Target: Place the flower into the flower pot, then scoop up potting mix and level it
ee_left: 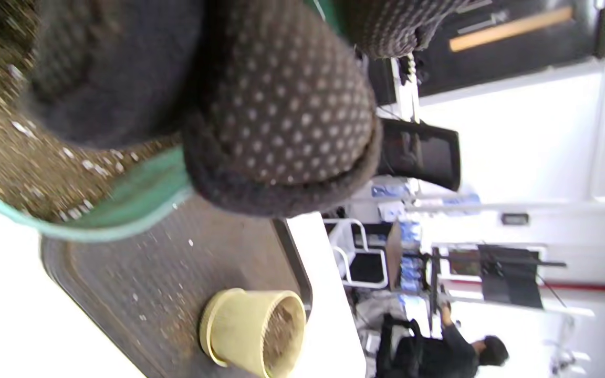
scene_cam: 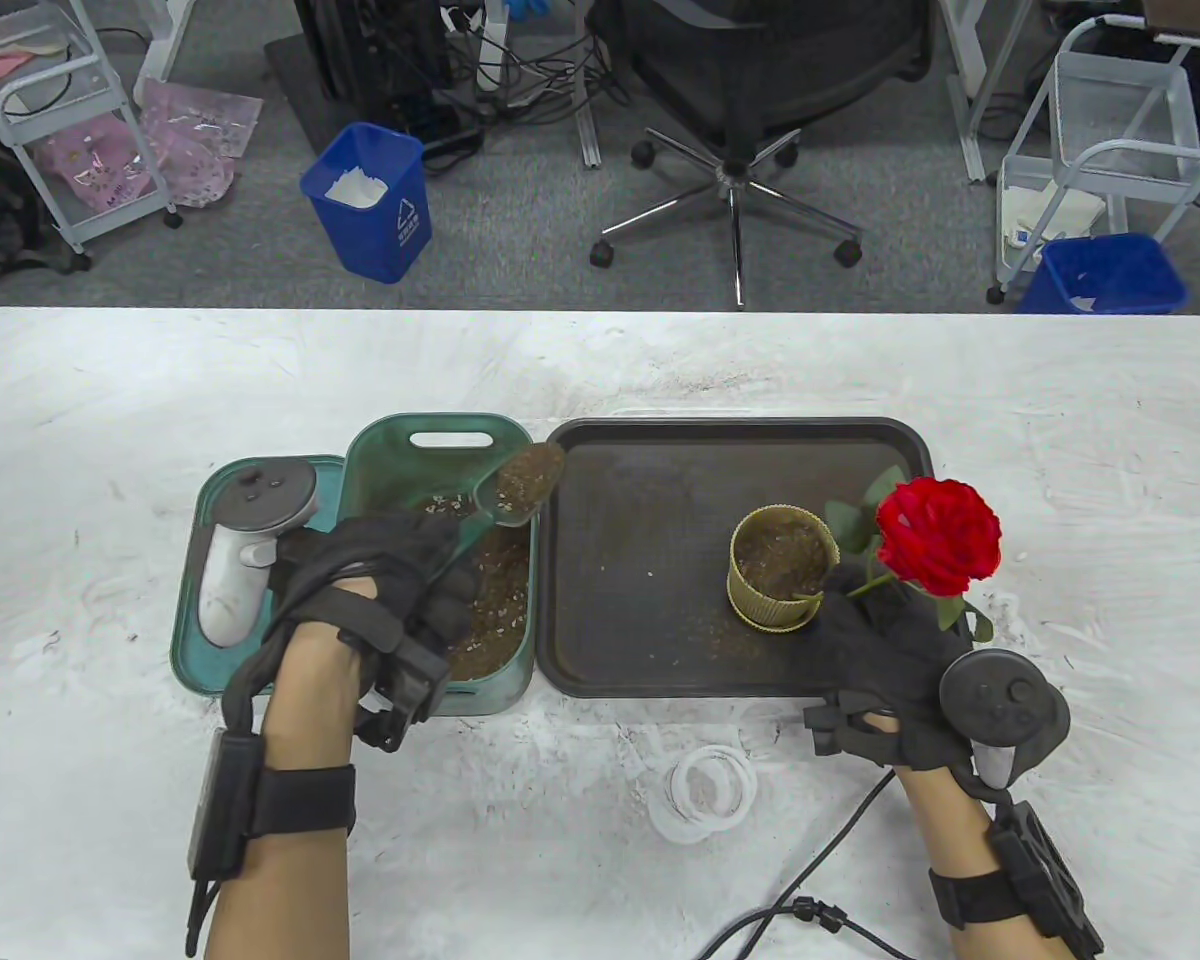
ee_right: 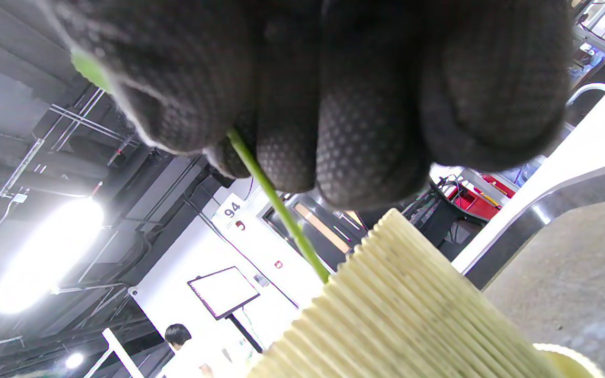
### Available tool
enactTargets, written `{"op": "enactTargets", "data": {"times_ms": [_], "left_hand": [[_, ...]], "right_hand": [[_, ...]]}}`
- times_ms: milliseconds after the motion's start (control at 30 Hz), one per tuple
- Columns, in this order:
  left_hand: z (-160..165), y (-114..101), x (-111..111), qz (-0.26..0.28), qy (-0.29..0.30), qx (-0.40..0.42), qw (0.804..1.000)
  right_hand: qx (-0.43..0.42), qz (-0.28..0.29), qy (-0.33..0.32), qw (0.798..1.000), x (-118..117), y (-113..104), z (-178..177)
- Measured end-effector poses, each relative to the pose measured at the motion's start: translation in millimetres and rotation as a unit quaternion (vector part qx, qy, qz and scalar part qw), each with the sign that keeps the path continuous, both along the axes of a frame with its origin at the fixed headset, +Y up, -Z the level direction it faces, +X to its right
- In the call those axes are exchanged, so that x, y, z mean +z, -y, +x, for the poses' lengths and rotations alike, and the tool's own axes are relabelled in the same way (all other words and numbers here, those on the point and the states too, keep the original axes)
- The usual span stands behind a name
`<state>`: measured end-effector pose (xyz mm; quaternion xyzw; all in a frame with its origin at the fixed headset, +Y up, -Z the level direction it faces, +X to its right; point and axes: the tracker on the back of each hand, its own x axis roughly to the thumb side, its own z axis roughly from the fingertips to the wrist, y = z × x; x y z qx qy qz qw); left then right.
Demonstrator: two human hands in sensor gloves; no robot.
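Note:
A red rose (scene_cam: 938,540) leans right of the yellow ribbed pot (scene_cam: 782,566), which holds some brown mix. My right hand (scene_cam: 880,660) pinches its green stem (ee_right: 276,202) just beside the pot (ee_right: 413,310); the stem's lower end passes out of sight behind the pot's wall. My left hand (scene_cam: 380,590) grips a scoop (scene_cam: 520,485) heaped with potting mix, raised over the far right corner of the green tub (scene_cam: 370,450). More potting mix (scene_cam: 495,600) fills the tub. The left wrist view shows my gloved fingers (ee_left: 276,115) over the tub rim (ee_left: 124,210) and the pot (ee_left: 239,328) beyond.
The pot stands on a dark tray (scene_cam: 640,560) with scattered crumbs, right of the tub. A green lid (scene_cam: 188,620) lies left of the tub. White rings (scene_cam: 705,790) and a black cable (scene_cam: 810,900) lie near the table's front edge. The tabletop is dusty white.

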<state>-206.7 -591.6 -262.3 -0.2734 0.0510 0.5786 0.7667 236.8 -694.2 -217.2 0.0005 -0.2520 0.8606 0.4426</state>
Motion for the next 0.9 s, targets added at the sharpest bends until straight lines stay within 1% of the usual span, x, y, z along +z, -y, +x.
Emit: {"op": "enactTargets", "data": {"times_ms": [100, 200, 300, 400, 500, 567, 667, 700, 833, 900], "left_hand": [[31, 4, 1, 0.023, 0.019, 0.016, 0.999], [65, 14, 2, 0.038, 0.042, 0.045, 0.997], [99, 31, 0, 0.044, 0.074, 0.094, 0.992], [126, 53, -4, 0.031, 0.087, 0.125, 0.988], [145, 73, -6, 0.035, 0.082, 0.117, 0.989], [152, 81, -6, 0.042, 0.079, 0.107, 0.99], [163, 90, -7, 0.048, 0.074, 0.069, 0.994], [165, 90, -7, 0.055, 0.086, 0.052, 0.993], [170, 81, -3, 0.097, 0.084, -0.034, 0.991], [173, 79, -2, 0.105, 0.086, -0.057, 0.989]], "right_hand": [[-0.001, 0.0, 0.0, 1.0, 0, 0, 0], [0.001, 0.0, 0.0, 1.0, 0, 0, 0], [0.002, 0.001, 0.0, 1.0, 0, 0, 0], [0.003, 0.001, 0.001, 1.0, 0, 0, 0], [0.005, 0.002, 0.001, 1.0, 0, 0, 0], [0.007, 0.002, 0.001, 1.0, 0, 0, 0], [0.008, 0.003, 0.001, 1.0, 0, 0, -1], [0.008, 0.003, 0.001, 1.0, 0, 0, -1], [0.007, 0.003, 0.001, 1.0, 0, 1, -1], [0.008, 0.003, 0.001, 1.0, 0, 1, -1]]}}
